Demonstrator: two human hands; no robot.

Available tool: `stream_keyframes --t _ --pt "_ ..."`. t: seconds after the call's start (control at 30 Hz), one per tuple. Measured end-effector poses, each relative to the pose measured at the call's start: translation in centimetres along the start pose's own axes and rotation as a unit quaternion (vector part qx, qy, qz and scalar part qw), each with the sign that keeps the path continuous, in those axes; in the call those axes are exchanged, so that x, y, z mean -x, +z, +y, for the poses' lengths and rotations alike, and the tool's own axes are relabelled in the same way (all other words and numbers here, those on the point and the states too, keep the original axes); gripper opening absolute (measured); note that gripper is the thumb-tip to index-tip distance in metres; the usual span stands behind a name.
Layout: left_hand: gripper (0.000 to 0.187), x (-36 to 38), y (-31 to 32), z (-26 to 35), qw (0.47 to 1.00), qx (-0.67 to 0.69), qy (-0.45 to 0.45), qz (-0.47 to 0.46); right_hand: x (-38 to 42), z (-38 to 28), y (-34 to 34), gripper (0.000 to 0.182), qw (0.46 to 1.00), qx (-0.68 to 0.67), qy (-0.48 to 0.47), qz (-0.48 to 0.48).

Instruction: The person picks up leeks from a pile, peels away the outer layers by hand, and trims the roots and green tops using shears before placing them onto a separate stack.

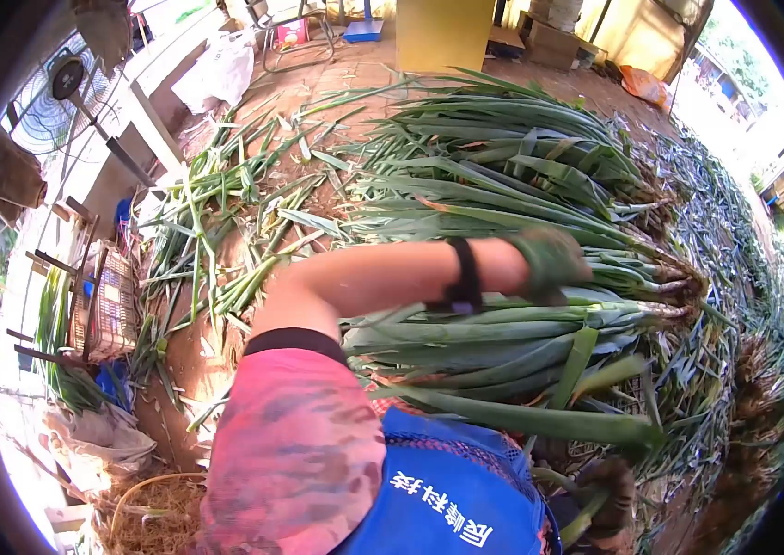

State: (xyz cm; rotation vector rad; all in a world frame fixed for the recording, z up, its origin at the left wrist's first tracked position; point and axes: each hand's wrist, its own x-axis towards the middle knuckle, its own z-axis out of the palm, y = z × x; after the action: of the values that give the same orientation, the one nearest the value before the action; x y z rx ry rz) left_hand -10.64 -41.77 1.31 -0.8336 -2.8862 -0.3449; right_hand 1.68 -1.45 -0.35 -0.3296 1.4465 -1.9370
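Observation:
My left hand, in a green glove, reaches across the pile of long green leafy stalks, above their pale root ends. It is blurred, and its fingers cannot be made out. Near the bottom, my right hand, in a dark glove, is around a green stalk. Part of this hand is in shadow. Between my hands, a thick leaf lies crosswise in front of my blue apron. The root ends point to the right.
Loose leaves litter the floor at the left, beside a plastic crate and a fan. A yellow box stands at the top. Leaf scraps cover the right side. A round basket is at the lower left.

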Motion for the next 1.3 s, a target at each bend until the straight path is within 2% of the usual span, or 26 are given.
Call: stream_keyframes --t 0.07,0.1,0.17,0.2,0.23,0.27,0.3,0.33,0.4,0.43,0.47,0.53,0.57,0.6,0.63,0.73,0.77,0.8,0.83,0.9,1.0,1.07,1.1,1.13,1.23,1.3 --pt "0.044 -2.9 0.6 4.9 0.997 0.0 0.052 -0.057 -0.8 0.5 -0.6 0.027 0.989 0.115 0.087 -0.024" --pt "0.044 -3.7 0.0 6.4 0.99 0.02 0.067 -0.12 -1.4 0.8 -1.3 0.027 0.972 0.183 0.14 -0.041" --pt "0.046 -5.2 -0.8 8.3 0.966 0.056 0.146 -0.205 -2.5 0.5 -4.4 0.021 0.949 0.215 0.228 -0.03" --pt "0.047 -5.8 -1.5 8.7 0.95 0.075 0.203 -0.227 -2.8 -0.4 -9.4 0.017 0.948 0.177 0.263 0.0" --pt "0.048 -6.4 -2.2 9.1 0.929 0.096 0.256 -0.249 -2.5 -2.5 -14.1 0.015 0.947 0.202 0.243 0.056" --pt "0.048 -7.8 -1.3 10.0 0.915 0.081 0.255 -0.301 -2.1 -5.0 -18.2 0.014 0.935 0.277 0.181 0.131" --pt "0.047 -8.6 -3.4 10.9 0.913 0.081 0.248 -0.313 -1.1 -7.8 -22.3 0.014 0.896 0.369 0.128 0.211" --pt "0.047 -9.0 -5.2 12.2 0.922 0.088 0.185 -0.33 0.1 -10.2 -26.0 0.013 0.833 0.466 0.079 0.287" --pt "0.046 -11.5 -3.7 11.7 0.939 0.074 0.166 -0.291 3.1 -13.2 -32.1 0.012 0.67 0.631 -0.005 0.391" --pt "0.047 -12.6 -2.2 10.7 0.956 0.084 0.155 -0.236 4.4 -12.4 -33.9 0.012 0.587 0.691 -0.038 0.42" --pt "0.049 -14.3 -0.7 10.1 0.956 0.071 0.118 -0.259 5.1 -10.5 -35.6 0.012 0.518 0.745 -0.079 0.413" --pt "0.05 -16.9 3.3 8.2 0.967 0.027 0.065 -0.245 5.6 -1.8 -37.5 0.013 0.413 0.832 -0.197 0.315" --pt "0.052 -18.1 5.5 7.6 0.971 -0.003 0.035 -0.238 4.7 4.8 -36.7 0.012 0.424 0.829 -0.204 0.301" --pt "0.053 -18.9 6.6 7.7 0.973 -0.023 -0.022 -0.23 4.5 10.4 -36.0 0.024 0.55 0.785 0.046 0.281" --pt "0.055 -19.9 8.8 7.2 0.98 -0.04 -0.051 -0.188 3.5 14.6 -32.7 0.061 0.744 0.452 0.178 0.459" --pt "0.061 -21.9 10.5 8.0 0.975 -0.044 -0.184 -0.116 2.0 21.5 -24.2 0.113 0.754 0.357 0.359 0.419" --pt "0.062 -23.1 10.9 7.8 0.969 -0.034 -0.192 -0.151 1.3 22.0 -22.4 0.107 0.768 0.324 0.32 0.45" --pt "0.049 -24.0 11.6 8.1 0.97 -0.072 -0.169 -0.161 0.5 22.5 -20.7 0.102 0.781 0.29 0.279 0.478" --pt "0.045 -25.0 12.2 8.4 0.967 -0.095 -0.151 -0.183 -0.2 21.6 -19.8 0.103 0.804 0.25 0.282 0.459" --pt "0.04 -25.8 12.1 8.9 0.963 -0.123 -0.111 -0.211 -0.4 22.1 -20.7 0.103 0.794 0.227 0.304 0.475" --pt "0.046 -24.7 8.4 11.0 0.972 0.035 -0.087 -0.218 -0.9 23.6 -22.1 0.096 0.709 0.314 0.329 0.539" --pt "0.047 -23.9 5.8 13.3 0.97 0.143 -0.064 -0.184 -0.6 21.3 -21.0 0.088 0.671 0.427 0.297 0.528" --pt "0.046 -23.1 3.3 15.6 0.963 0.169 -0.061 -0.2 -0.9 21.2 -21.1 0.087 0.727 0.33 0.221 0.56" --pt "0.044 -22.3 1.4 17.7 0.955 0.194 -0.06 -0.216 -1.2 22.5 -22.4 0.088 0.752 0.271 0.181 0.573" --pt "0.045 -20.7 1.4 20.9 0.937 0.238 -0.063 -0.247 -1.7 22.1 -22.6 0.079 0.747 0.264 0.214 0.572" --pt "0.046 -20.0 4.4 21.8 0.958 0.171 -0.048 -0.225 -1.5 20.3 -21.7 0.072 0.737 0.293 0.279 0.541"
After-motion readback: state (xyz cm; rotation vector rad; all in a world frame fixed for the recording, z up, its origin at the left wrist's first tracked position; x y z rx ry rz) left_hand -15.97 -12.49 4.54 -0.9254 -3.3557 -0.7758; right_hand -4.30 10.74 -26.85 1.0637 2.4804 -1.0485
